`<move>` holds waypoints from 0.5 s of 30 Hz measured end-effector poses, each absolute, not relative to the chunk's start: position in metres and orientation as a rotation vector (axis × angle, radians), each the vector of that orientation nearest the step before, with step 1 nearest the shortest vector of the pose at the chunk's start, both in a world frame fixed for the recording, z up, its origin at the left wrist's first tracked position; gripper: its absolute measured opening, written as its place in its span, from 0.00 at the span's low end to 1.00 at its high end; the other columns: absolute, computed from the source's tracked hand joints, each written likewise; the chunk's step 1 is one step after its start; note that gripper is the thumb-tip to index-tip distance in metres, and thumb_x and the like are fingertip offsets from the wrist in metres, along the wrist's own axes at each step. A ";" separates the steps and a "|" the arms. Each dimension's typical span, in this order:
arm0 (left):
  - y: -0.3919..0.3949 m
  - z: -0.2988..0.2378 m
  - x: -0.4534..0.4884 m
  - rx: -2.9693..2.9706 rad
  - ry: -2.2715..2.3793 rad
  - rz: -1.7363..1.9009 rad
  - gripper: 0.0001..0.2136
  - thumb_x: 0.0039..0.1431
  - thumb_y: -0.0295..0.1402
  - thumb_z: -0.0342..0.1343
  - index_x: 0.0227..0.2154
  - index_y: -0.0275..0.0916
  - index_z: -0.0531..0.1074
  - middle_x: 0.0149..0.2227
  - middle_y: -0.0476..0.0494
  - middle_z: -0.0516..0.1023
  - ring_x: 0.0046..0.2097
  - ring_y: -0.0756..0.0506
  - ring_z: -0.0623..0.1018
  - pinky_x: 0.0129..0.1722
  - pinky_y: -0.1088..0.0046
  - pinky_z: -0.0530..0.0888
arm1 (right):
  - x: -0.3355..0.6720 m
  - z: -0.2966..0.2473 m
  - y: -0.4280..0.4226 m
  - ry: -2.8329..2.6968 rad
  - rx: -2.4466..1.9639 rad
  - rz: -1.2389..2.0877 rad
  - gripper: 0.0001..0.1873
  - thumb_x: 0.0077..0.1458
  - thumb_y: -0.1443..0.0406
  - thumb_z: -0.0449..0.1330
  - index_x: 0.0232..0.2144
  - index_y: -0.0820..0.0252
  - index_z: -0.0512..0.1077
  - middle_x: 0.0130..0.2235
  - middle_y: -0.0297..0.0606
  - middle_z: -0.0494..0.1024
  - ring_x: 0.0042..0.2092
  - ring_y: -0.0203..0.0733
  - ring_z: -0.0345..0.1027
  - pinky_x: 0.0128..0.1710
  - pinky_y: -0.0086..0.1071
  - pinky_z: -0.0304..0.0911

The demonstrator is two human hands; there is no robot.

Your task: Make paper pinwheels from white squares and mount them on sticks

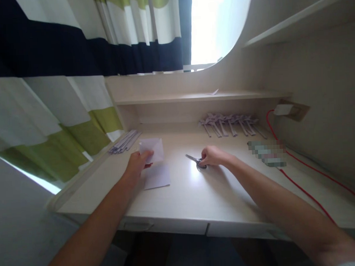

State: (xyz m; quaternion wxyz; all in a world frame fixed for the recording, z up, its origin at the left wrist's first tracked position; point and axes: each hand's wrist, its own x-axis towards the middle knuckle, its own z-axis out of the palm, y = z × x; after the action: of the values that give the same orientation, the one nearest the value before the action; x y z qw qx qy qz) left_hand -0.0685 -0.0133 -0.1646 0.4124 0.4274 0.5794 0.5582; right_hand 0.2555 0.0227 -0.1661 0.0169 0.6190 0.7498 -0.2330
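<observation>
Over the left side of the desk [227,197], the left hand [136,165] pinches a paper square [156,150] just beyond a flat sheet of paper [157,177]. The right hand [212,155] grips the scissors [196,160] by their handle end, the tips pointing left toward the paper square. Farther out, paper strips [125,142] lie at the left and paper pinwheels [223,121] at the back right.
</observation>
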 end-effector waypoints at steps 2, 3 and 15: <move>-0.018 -0.168 -0.069 1.098 1.452 1.343 0.16 0.38 0.39 0.68 0.30 0.34 0.79 0.33 0.37 0.83 0.32 0.44 0.80 0.26 0.73 0.76 | 0.251 -0.164 0.022 2.371 1.932 -0.789 0.18 0.68 0.59 0.63 0.55 0.61 0.74 0.56 0.44 0.77 0.51 0.50 0.75 0.50 0.45 0.75; -0.019 -0.169 -0.069 1.111 1.447 1.321 0.16 0.38 0.40 0.68 0.30 0.34 0.80 0.33 0.37 0.83 0.32 0.44 0.80 0.26 0.72 0.76 | 0.248 -0.162 0.022 2.401 1.948 -0.818 0.17 0.68 0.59 0.63 0.54 0.61 0.74 0.56 0.44 0.77 0.51 0.49 0.76 0.49 0.45 0.75; 0.007 -0.176 -0.043 1.377 1.253 1.109 0.19 0.39 0.45 0.69 0.27 0.32 0.82 0.24 0.41 0.80 0.25 0.45 0.76 0.24 0.71 0.70 | 0.174 -0.162 0.020 2.858 1.914 -1.747 0.11 0.62 0.61 0.64 0.39 0.64 0.79 0.34 0.40 0.83 0.30 0.36 0.77 0.28 0.25 0.68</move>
State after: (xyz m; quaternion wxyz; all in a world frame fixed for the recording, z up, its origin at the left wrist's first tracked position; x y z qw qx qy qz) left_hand -0.0427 0.0070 -0.1760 0.4682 0.5613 0.5109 0.4524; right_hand 0.1741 0.0196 -0.1617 -0.3506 0.4647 0.6937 -0.4241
